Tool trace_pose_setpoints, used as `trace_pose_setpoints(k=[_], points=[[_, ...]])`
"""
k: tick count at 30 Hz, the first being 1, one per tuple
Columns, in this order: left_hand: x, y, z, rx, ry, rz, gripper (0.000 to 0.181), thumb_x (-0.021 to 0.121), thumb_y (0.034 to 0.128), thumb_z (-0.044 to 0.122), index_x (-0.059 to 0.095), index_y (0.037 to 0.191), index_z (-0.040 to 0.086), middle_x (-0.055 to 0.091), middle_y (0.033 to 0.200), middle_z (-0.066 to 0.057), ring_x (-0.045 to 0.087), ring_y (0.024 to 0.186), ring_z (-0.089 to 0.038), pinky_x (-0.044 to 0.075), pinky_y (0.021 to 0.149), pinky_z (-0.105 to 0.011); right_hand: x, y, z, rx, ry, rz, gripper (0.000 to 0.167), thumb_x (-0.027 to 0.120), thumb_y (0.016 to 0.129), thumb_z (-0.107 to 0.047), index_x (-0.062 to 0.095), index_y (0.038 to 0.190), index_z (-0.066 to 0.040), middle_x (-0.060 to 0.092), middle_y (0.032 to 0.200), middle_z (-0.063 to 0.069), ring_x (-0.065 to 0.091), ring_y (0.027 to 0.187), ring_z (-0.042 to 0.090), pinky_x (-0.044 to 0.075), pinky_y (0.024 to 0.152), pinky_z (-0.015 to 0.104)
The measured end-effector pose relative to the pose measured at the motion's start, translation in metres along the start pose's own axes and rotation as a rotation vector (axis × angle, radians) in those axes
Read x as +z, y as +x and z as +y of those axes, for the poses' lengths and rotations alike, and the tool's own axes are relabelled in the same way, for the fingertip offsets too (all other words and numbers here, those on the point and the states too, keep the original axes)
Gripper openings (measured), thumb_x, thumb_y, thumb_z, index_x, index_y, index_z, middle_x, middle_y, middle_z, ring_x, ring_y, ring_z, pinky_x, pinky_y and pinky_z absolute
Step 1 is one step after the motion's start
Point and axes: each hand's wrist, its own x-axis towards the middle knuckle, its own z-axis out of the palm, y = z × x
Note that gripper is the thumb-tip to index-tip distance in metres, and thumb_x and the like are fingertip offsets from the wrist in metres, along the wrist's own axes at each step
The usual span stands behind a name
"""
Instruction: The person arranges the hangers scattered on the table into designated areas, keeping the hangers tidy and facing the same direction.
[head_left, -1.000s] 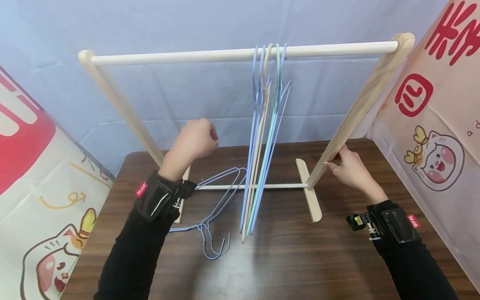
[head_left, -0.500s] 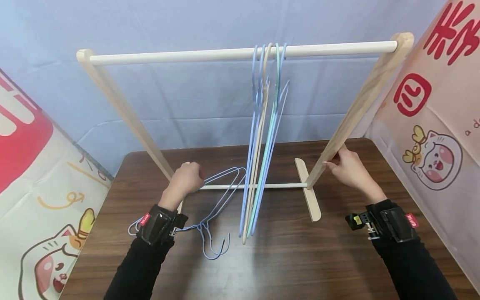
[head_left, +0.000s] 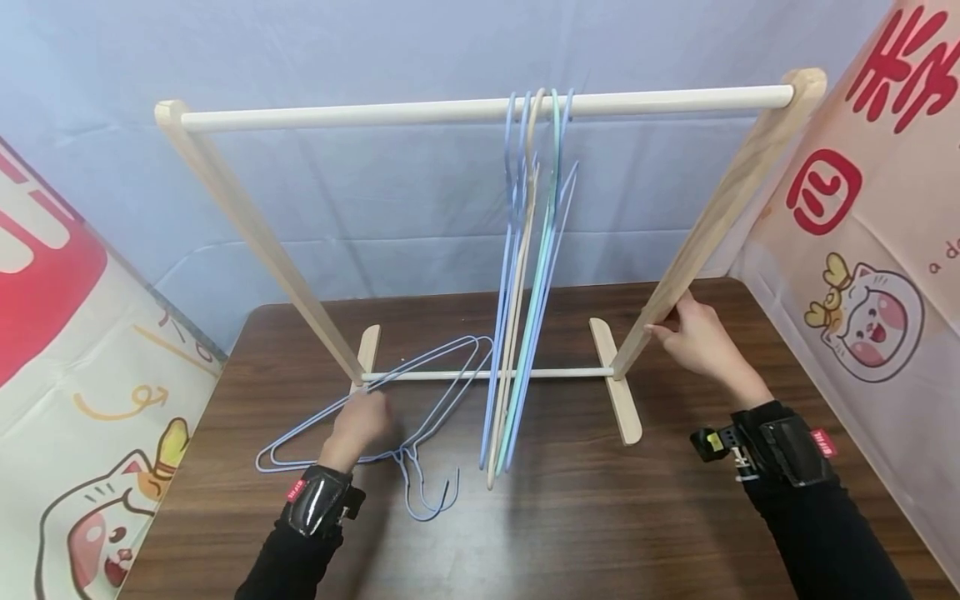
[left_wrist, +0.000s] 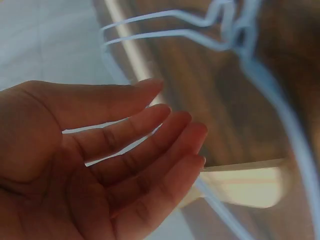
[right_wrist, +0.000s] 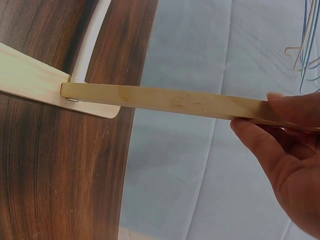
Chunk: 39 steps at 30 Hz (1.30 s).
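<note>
My right hand (head_left: 701,337) grips the lower part of the right wooden post (head_left: 716,208) of a small clothes rack. In the right wrist view, thumb and fingers lie on opposite sides of that post (right_wrist: 175,101). My left hand (head_left: 362,425) hovers over blue wire hangers (head_left: 411,452) lying on the table. The left wrist view shows its fingers (left_wrist: 145,150) loosely bent with nothing held, and the hangers' blue wires (left_wrist: 280,95) beyond them. Several blue, beige and green hangers (head_left: 517,292) hang from the rack's white top rail (head_left: 360,114).
The rack's flat wooden feet (head_left: 618,396) stand on the dark wood table (head_left: 562,533), joined by a thin white lower bar (head_left: 577,372). A pale cloth (head_left: 420,50) hangs behind, and printed panels stand at left and right.
My left hand has come down from above the rack's lower bar, towards me, to the hangers on the table. My right hand stays on the post.
</note>
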Motion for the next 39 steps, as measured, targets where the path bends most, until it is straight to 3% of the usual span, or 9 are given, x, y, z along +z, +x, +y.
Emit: trace_pose_setpoints(k=[5, 10, 13, 22, 39], points=[[0.021, -0.003, -0.007, -0.064, 0.028, 0.004, 0.006, 0.057, 0.0651, -0.001, 0.058, 0.069, 0.003, 0.059, 0.074, -0.016, 0.054, 0.062, -0.027, 0.044, 0.047, -0.039, 0.001, 0.000, 0.000, -0.014, 0.012, 0.008, 0.041, 0.058, 0.085, 0.002, 0.035, 0.117, 0.011, 0.053, 0.093, 0.030, 0.057, 0.086, 0.047, 0.045, 0.062, 0.043], [0.034, -0.005, -0.010, -0.092, 0.056, 0.009, 0.017, 0.064, 0.0571, -0.003, 0.061, 0.073, 0.002, 0.060, 0.072, -0.015, 0.053, 0.058, -0.027, 0.043, 0.045, -0.037, 0.001, 0.000, 0.000, -0.005, 0.011, 0.006, 0.040, 0.058, 0.085, 0.001, 0.035, 0.117, 0.011, 0.052, 0.094, 0.030, 0.056, 0.088, 0.047, 0.045, 0.063, 0.045], [0.039, -0.006, -0.011, -0.101, 0.064, 0.022, 0.018, 0.062, 0.0600, -0.004, 0.062, 0.077, 0.001, 0.061, 0.075, -0.016, 0.055, 0.061, -0.029, 0.044, 0.047, -0.039, 0.000, 0.000, 0.001, -0.002, 0.013, 0.006, 0.040, 0.058, 0.085, 0.001, 0.035, 0.117, 0.010, 0.052, 0.095, 0.030, 0.056, 0.088, 0.047, 0.045, 0.063, 0.045], [0.045, -0.006, -0.012, -0.108, 0.101, 0.037, 0.011, 0.057, 0.0694, -0.002, 0.062, 0.079, 0.000, 0.062, 0.078, -0.019, 0.059, 0.067, -0.035, 0.047, 0.052, -0.044, 0.000, 0.000, 0.001, -0.006, 0.008, 0.008, 0.038, 0.058, 0.085, 0.001, 0.036, 0.115, 0.011, 0.053, 0.095, 0.030, 0.056, 0.088, 0.047, 0.045, 0.063, 0.045], [0.048, -0.008, -0.011, -0.085, 0.119, 0.037, 0.009, 0.062, 0.0661, -0.001, 0.062, 0.075, -0.001, 0.059, 0.072, -0.017, 0.057, 0.062, -0.031, 0.047, 0.048, -0.040, 0.001, -0.001, -0.001, -0.007, 0.016, 0.006, 0.040, 0.058, 0.085, 0.001, 0.035, 0.117, 0.011, 0.052, 0.095, 0.030, 0.055, 0.089, 0.049, 0.046, 0.065, 0.047]])
